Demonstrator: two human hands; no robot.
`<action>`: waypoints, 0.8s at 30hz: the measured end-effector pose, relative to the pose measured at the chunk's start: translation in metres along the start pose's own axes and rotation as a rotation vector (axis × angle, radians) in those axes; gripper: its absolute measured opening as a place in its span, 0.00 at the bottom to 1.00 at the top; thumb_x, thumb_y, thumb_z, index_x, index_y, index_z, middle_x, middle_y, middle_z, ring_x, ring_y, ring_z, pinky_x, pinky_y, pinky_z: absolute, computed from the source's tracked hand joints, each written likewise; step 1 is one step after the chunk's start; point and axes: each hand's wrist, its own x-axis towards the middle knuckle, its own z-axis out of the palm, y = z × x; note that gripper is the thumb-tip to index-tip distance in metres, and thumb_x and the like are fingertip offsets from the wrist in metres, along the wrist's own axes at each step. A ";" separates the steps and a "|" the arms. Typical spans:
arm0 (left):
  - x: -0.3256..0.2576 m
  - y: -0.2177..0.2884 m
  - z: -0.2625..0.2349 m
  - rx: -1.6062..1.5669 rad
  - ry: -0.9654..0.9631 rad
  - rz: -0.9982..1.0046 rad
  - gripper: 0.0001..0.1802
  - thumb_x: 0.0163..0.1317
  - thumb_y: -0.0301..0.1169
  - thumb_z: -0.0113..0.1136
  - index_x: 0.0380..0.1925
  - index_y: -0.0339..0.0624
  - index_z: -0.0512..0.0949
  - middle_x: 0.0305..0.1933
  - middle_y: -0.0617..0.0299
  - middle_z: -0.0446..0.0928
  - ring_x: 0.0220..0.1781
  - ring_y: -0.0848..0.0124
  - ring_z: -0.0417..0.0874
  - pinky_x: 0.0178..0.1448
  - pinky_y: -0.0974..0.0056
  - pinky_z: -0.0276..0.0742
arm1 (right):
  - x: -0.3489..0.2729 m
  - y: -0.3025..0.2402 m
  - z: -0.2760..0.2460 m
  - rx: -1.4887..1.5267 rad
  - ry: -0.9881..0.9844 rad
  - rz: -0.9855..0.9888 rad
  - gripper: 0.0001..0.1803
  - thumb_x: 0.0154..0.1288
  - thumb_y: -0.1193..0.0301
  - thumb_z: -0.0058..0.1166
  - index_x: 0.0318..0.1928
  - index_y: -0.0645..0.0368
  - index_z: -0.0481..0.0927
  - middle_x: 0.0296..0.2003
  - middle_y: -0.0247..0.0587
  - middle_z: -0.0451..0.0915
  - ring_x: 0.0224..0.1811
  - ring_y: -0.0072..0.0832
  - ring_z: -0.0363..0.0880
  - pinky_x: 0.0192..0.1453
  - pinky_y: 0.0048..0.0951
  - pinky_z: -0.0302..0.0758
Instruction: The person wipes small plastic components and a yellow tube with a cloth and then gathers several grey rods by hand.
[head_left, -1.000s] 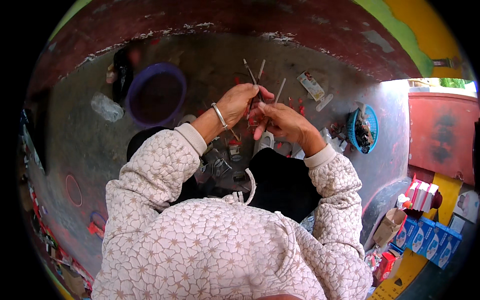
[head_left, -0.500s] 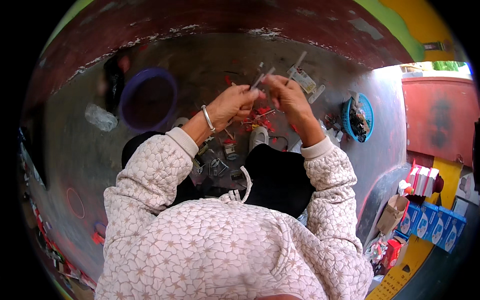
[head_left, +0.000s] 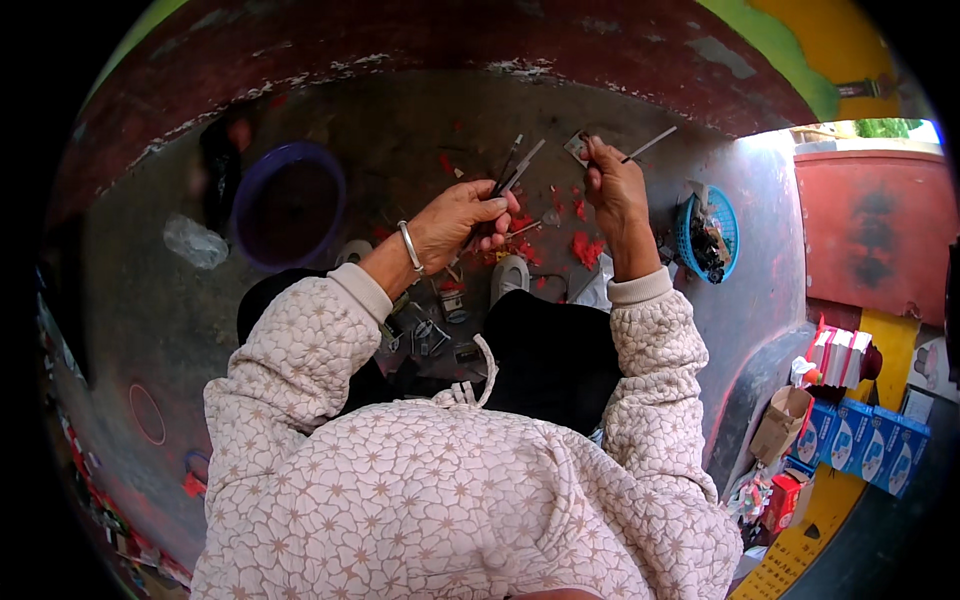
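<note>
Two hands work above the lap: the left hand (head_left: 465, 218) pinches a bundle of thin metal rods (head_left: 512, 172), perhaps three, though they blur together, pointing toward one o'clock. At two o'clock of it, the right hand (head_left: 615, 190) is closed on one single rod (head_left: 652, 144) and a small flat piece. With both grips this narrow, a rod could slip and drop onto the concrete floor (head_left: 140, 300) among red scraps (head_left: 585, 246). Farther out stand one purple basin (head_left: 288, 205) at ten o'clock and one blue basket (head_left: 712, 235) at three.

Grey concrete floor (head_left: 150, 330), purple basin (head_left: 288, 205), blue basket (head_left: 712, 235)
</note>
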 end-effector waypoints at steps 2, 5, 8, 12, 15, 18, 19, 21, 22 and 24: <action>0.002 -0.003 -0.002 -0.008 -0.017 0.017 0.07 0.63 0.30 0.46 0.36 0.38 0.69 0.23 0.66 0.70 0.21 0.81 0.70 0.23 0.79 0.66 | -0.005 0.001 0.003 -0.077 -0.107 -0.007 0.18 0.57 0.54 0.53 0.31 0.57 0.78 0.12 0.21 0.60 0.13 0.12 0.54 0.17 0.17 0.50; -0.001 -0.002 0.001 0.006 -0.033 0.021 0.09 0.62 0.30 0.46 0.38 0.36 0.69 0.23 0.66 0.70 0.22 0.80 0.71 0.24 0.79 0.67 | -0.016 0.004 0.023 -0.163 -0.309 -0.059 0.12 0.55 0.62 0.56 0.30 0.58 0.78 0.12 0.22 0.63 0.12 0.11 0.55 0.16 0.16 0.49; -0.004 0.001 0.002 -0.049 -0.045 -0.020 0.11 0.62 0.30 0.47 0.40 0.35 0.69 0.24 0.66 0.71 0.24 0.79 0.73 0.25 0.79 0.67 | -0.023 -0.002 0.030 -0.242 -0.352 -0.086 0.08 0.54 0.66 0.57 0.28 0.58 0.77 0.13 0.22 0.65 0.12 0.10 0.54 0.16 0.16 0.47; -0.004 -0.001 -0.003 -0.060 -0.062 -0.029 0.12 0.62 0.31 0.48 0.41 0.33 0.69 0.28 0.62 0.74 0.29 0.77 0.77 0.27 0.79 0.69 | -0.020 0.002 0.029 -0.256 -0.331 -0.111 0.08 0.53 0.67 0.57 0.27 0.58 0.77 0.12 0.23 0.64 0.11 0.11 0.55 0.16 0.15 0.49; -0.005 0.001 -0.004 -0.048 -0.085 -0.003 0.12 0.62 0.31 0.48 0.41 0.33 0.69 0.32 0.58 0.76 0.33 0.74 0.79 0.31 0.78 0.73 | -0.018 0.003 0.027 -0.187 -0.238 -0.095 0.09 0.53 0.67 0.57 0.26 0.59 0.76 0.11 0.24 0.63 0.10 0.12 0.55 0.15 0.16 0.51; -0.006 0.003 -0.002 -0.060 -0.069 -0.026 0.13 0.62 0.31 0.48 0.42 0.33 0.68 0.35 0.55 0.76 0.35 0.73 0.80 0.35 0.76 0.77 | -0.008 0.001 0.013 -0.133 -0.151 -0.074 0.10 0.54 0.66 0.57 0.25 0.60 0.76 0.10 0.25 0.63 0.10 0.13 0.55 0.15 0.17 0.53; -0.006 0.003 -0.002 -0.084 -0.069 -0.025 0.13 0.62 0.31 0.49 0.42 0.33 0.68 0.36 0.54 0.76 0.35 0.72 0.80 0.36 0.75 0.77 | -0.006 0.000 0.009 -0.125 -0.126 -0.068 0.10 0.54 0.66 0.57 0.25 0.60 0.76 0.10 0.25 0.63 0.10 0.13 0.55 0.15 0.17 0.53; -0.006 0.003 -0.002 -0.130 -0.066 -0.025 0.13 0.61 0.31 0.49 0.42 0.33 0.67 0.37 0.53 0.76 0.35 0.72 0.80 0.38 0.74 0.78 | -0.007 -0.001 0.009 -0.115 -0.167 -0.023 0.10 0.53 0.66 0.58 0.25 0.60 0.76 0.10 0.24 0.63 0.10 0.13 0.56 0.15 0.17 0.53; -0.006 0.003 -0.002 -0.125 -0.073 -0.024 0.13 0.61 0.31 0.49 0.42 0.33 0.67 0.38 0.53 0.75 0.36 0.72 0.80 0.38 0.75 0.78 | -0.009 -0.002 0.009 -0.110 -0.188 0.000 0.10 0.53 0.66 0.58 0.25 0.60 0.77 0.10 0.24 0.64 0.10 0.12 0.56 0.15 0.17 0.53; -0.006 0.003 -0.002 -0.115 -0.091 -0.022 0.13 0.61 0.31 0.49 0.42 0.33 0.67 0.38 0.53 0.75 0.36 0.72 0.80 0.38 0.75 0.78 | -0.024 -0.005 0.024 -0.261 -0.331 -0.009 0.10 0.53 0.66 0.58 0.25 0.59 0.77 0.11 0.23 0.64 0.11 0.12 0.56 0.16 0.16 0.52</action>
